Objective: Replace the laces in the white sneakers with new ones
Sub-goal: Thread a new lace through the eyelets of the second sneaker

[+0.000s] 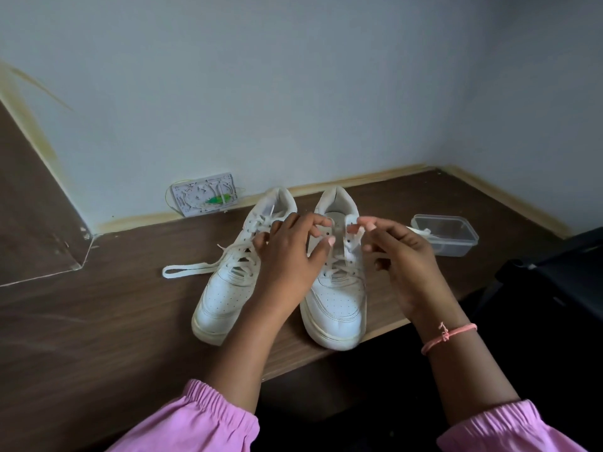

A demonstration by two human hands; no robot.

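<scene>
Hands meet over the right sneaker (336, 288) at the wooden desk's (98, 321) front edge. Right hand (403, 256), at three o'clock of the tongue, pinches a lace (354, 238) between curled fingertips near the top eyelets. Left hand (290, 256), at nine o'clock, rests curled fingers on the tongue; whether it grips anything is unclear. Lace likely handles light, soft and floppy, best pinched near its tip. Left sneaker (225, 288) sits just beside, lace trailing toward nine o'clock. A clear plastic tub (453, 236) sits at two o'clock.
</scene>
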